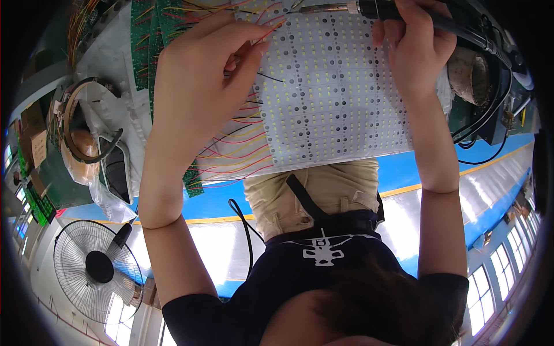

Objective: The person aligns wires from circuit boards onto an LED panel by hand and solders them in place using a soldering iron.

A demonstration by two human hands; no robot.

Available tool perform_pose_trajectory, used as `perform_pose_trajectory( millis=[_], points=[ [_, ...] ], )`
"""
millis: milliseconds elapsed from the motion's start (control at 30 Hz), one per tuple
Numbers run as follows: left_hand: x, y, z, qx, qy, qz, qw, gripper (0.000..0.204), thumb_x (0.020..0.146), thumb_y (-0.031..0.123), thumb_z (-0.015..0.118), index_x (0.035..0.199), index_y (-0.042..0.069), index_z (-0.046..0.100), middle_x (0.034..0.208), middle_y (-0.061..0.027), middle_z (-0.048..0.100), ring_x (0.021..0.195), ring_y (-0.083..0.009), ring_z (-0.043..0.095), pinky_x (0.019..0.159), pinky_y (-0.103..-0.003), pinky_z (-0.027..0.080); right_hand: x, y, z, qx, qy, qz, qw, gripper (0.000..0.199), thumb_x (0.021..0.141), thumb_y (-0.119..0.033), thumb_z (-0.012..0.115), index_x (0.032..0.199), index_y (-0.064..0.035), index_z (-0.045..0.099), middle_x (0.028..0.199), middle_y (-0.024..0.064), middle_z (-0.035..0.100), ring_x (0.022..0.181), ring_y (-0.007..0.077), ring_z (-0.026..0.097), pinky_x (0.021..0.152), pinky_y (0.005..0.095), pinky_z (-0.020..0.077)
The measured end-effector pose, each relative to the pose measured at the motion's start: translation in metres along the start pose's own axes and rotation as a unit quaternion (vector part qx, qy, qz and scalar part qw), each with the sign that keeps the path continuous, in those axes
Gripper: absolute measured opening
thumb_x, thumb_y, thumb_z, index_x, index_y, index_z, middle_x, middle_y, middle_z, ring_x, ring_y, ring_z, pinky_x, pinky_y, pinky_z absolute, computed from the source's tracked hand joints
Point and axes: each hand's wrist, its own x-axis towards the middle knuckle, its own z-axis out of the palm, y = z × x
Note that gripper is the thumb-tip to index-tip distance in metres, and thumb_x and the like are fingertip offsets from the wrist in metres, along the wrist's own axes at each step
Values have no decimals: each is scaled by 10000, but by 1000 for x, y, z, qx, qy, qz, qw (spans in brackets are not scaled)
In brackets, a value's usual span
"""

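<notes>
Left hand (199,81): lies over the left edge of the white LED panel (332,86), fingers (245,40) drawn together in a pinch on a thin red wire (271,30) near the panel's upper left corner.

Right hand (415,49): fingers curled shut around the dark grip of a soldering iron (375,8), held like a pen at the panel's top edge; its black cable (490,49) runs off to the right.

LED panel: a large white board set with rows of small yellowish chips and dark holes, lying flat on the tabletop (112,55) between the two hands and just beyond the person's lap.

Wire bundle (239,153): red, yellow and black leads fan out from under the left hand across the panel's left and lower left side, touching it.

Green circuit boards (151,34): stacked beside the panel on the left, partly under the left wrist.

Tape roll (86,121): a ring-shaped roll on the tabletop, well apart to the left.

Fan (97,270): a round wire-caged floor fan at the lower left.

Iron tip: it lies at the very rim of the view, so whether it touches a pad cannot be told.

Doing the step well: my judgement is that the pinch should keep the wire end still and flat on its pad, fingertips clear of the hot tip, while the iron comes in steady and the loose leads stay out of its path.
</notes>
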Motion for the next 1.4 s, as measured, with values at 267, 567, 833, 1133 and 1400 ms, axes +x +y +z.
perform_pose_trajectory(
  millis=[267,567,833,1133,1400],
  points=[
    [-4,-4,3,-52,20,-31,998,139,886,25,770,1023,32,750,903,-58,742,744,-117,708,663,-240,557,1,10,-10,-9,14,-9,1000,193,956,-26,618,827,-29,476,552,20,446,377,97,387,359,279,424],
    [-3,1,11,-51,33,-56,997,94,879,33,778,959,17,731,838,-43,712,687,-89,661,625,-226,527,-2,7,-12,-26,-54,-74,995,172,959,-19,592,828,-34,481,600,1,432,397,74,399,374,262,429],
    [1,1,12,-32,30,-80,996,94,895,51,777,897,19,689,764,-19,649,637,-58,620,580,-215,489,-2,4,-10,-51,-26,-52,997,178,955,-43,604,829,-33,478,578,3,434,385,73,389,367,254,422],
    [-1,-3,15,-51,59,-64,995,90,908,26,752,904,31,663,739,-7,616,639,-54,601,574,-213,473,-2,6,-9,-23,-21,-36,999,178,951,-40,604,826,-37,476,579,4,428,384,79,386,370,257,427],
    [3,-3,15,-10,42,-28,999,139,898,45,755,847,31,626,706,-16,587,597,-88,537,549,-257,433,-2,7,-9,-2,-34,-60,998,181,942,-30,607,822,-36,471,595,6,431,381,80,383,357,262,424]
  ],
)
